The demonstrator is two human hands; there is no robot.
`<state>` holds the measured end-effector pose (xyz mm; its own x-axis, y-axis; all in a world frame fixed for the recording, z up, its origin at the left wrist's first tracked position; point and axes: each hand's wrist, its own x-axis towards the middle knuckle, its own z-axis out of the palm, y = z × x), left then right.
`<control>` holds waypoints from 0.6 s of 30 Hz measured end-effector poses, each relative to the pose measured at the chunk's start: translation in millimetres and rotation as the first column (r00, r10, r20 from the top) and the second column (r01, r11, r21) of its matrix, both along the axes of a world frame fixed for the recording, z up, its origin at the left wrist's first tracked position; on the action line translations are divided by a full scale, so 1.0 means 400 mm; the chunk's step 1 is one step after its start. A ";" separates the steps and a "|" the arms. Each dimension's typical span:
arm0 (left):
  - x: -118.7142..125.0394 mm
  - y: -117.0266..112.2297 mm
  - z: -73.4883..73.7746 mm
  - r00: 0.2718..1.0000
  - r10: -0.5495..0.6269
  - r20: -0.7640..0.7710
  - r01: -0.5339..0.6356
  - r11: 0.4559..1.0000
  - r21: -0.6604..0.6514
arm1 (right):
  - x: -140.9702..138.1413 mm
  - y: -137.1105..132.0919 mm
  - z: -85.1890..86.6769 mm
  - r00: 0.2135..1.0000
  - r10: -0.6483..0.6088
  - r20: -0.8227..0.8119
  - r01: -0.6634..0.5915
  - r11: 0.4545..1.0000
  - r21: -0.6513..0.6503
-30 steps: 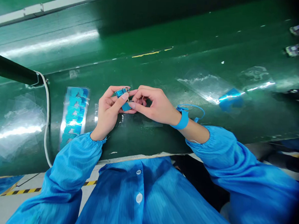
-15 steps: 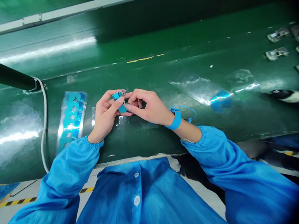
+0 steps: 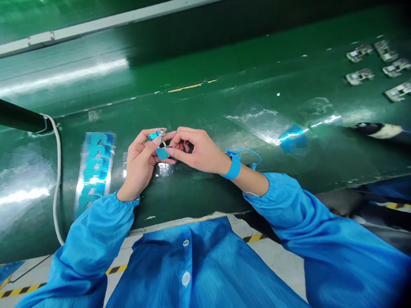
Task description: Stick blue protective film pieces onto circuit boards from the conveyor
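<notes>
We're looking along a green conveyor belt (image 3: 204, 65) with a metal rail (image 3: 112, 27) on its far edge. Toward its left end, near the edge closest to us, lies a strip of blue die-cut pieces (image 3: 96, 170) on clear backing, with a clear plastic bag (image 3: 18, 189) beside it. A second clear plastic bag (image 3: 263, 125) lies right of centre. A white cable (image 3: 56, 186) crosses the left end, and small metal parts (image 3: 359, 77) sit scattered in the far right corner.
</notes>
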<state>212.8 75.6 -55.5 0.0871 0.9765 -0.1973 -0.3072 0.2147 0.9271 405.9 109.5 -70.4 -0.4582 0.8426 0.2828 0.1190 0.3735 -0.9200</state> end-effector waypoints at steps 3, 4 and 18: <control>0.000 0.000 0.001 1.000 0.004 0.029 -0.004 1.000 -0.011 | 0.000 -0.001 0.000 1.000 -0.006 0.006 0.006 1.000 0.004; -0.001 0.000 0.001 0.999 0.003 0.032 -0.003 1.000 -0.012 | 0.000 -0.002 0.001 1.000 -0.005 0.009 0.005 1.000 0.002; 0.005 -0.014 0.033 0.995 0.062 -0.083 -0.058 0.997 0.050 | -0.006 0.001 0.015 0.998 0.043 0.039 -0.038 0.994 -0.106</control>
<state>214.7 69.9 -42.3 0.0130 0.9878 -0.1552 -0.2389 0.1537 0.9588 403.7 110.1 -64.5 -0.5018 0.8473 0.1739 0.1442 0.2803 -0.9490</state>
